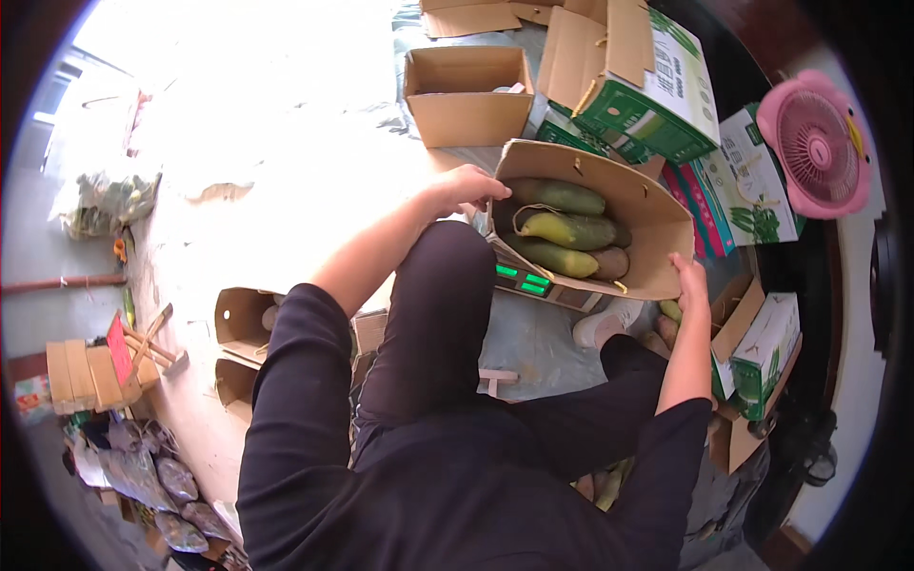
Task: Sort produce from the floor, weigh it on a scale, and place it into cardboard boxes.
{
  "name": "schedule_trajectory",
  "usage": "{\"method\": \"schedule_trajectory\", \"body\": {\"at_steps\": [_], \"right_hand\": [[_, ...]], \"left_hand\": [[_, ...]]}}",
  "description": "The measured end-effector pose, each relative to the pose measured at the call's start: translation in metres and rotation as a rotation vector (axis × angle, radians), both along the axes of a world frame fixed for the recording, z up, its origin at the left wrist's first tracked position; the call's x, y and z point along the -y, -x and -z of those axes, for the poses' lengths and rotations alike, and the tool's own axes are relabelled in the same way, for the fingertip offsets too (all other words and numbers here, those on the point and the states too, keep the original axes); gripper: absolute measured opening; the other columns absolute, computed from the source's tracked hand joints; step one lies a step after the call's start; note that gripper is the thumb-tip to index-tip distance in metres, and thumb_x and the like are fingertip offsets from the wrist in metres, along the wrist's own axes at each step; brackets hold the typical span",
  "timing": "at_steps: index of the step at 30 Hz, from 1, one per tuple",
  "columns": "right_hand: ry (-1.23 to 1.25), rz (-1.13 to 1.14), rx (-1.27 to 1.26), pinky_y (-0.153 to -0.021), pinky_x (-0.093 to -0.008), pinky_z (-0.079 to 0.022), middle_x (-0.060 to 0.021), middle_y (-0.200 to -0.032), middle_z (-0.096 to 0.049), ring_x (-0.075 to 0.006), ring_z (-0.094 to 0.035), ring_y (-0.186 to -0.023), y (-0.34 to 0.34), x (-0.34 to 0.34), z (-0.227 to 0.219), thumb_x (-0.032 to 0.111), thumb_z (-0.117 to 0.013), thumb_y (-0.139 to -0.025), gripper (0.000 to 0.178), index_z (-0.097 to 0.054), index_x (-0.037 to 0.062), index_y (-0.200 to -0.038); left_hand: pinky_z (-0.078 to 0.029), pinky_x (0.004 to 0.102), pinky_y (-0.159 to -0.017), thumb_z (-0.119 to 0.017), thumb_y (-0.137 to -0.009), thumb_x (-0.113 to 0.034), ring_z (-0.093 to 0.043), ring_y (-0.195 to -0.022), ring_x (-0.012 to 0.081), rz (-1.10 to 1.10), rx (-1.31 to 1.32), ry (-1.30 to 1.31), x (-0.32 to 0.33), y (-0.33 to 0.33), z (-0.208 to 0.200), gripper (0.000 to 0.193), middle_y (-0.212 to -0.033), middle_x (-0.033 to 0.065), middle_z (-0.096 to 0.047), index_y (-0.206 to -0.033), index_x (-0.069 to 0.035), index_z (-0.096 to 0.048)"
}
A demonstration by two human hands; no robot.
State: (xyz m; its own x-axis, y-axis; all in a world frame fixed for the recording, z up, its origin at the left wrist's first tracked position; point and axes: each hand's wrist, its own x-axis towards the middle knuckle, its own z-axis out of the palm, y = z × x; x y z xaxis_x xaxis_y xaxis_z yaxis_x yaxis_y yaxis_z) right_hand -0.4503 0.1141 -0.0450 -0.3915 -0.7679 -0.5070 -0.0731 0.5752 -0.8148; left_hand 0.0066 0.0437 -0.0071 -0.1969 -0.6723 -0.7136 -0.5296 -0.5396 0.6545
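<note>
An open cardboard box is in front of me, tilted toward me. Inside lie several thick green radishes, some with yellowish ends, and one brownish root. My left hand grips the box's left rim, its thumb over the edge. At the right near corner, my right hand is closed on the rim, fingers partly hidden behind the cardboard. Just under the box's near side shows a weighing scale with green lit displays; whether the box rests fully on it I cannot tell.
Beyond stand an open brown carton and a green-white printed carton. A pink fan is at far right, above more cartons. Two small boxes lie left of my leg. Loose radishes lie near my right forearm.
</note>
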Motion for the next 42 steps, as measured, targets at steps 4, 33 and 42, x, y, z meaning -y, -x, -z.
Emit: {"method": "schedule_trajectory", "body": {"at_steps": [4,33,42], "right_hand": [[0.017,-0.043,0.011,-0.079,-0.0332,-0.047,-0.0079,-0.096,-0.063,-0.0187,-0.06,-0.087,0.003,0.005,0.0,0.014,-0.059,-0.085,0.022,-0.06,0.0006,-0.103],[-0.421,-1.232,-0.148,-0.066,-0.0347,-0.051,-0.0141,-0.117,-0.058,-0.0245,-0.061,-0.082,-0.475,0.046,-0.047,0.033,-0.07,-0.074,0.054,-0.058,-0.0022,-0.114],[-0.241,-1.57,0.123,-0.061,-0.0391,-0.051,-0.0123,-0.091,-0.064,-0.0224,-0.061,-0.08,-0.512,0.03,-0.017,0.026,-0.063,-0.077,0.036,-0.064,0.0036,-0.105]], "left_hand": [[-0.039,0.0346,-0.073,-0.065,-0.077,-0.036,-0.056,-0.079,0.0166,-0.146,-0.127,0.031,-0.002,-0.008,0.01,0.034,-0.087,0.0039,-0.06,-0.093,-0.006,-0.064],[-0.045,0.0457,-0.086,-0.057,-0.085,-0.043,-0.053,-0.101,0.0269,-1.076,-0.085,-0.042,-0.154,-0.46,0.127,0.046,-0.108,0.0108,-0.054,-0.113,-0.007,-0.051],[-0.044,0.0404,-0.088,-0.058,-0.084,-0.028,-0.055,-0.105,0.0349,-0.654,0.896,-0.013,-0.209,-0.481,0.125,0.045,-0.116,0.0215,-0.056,-0.12,-0.001,-0.052]]}}
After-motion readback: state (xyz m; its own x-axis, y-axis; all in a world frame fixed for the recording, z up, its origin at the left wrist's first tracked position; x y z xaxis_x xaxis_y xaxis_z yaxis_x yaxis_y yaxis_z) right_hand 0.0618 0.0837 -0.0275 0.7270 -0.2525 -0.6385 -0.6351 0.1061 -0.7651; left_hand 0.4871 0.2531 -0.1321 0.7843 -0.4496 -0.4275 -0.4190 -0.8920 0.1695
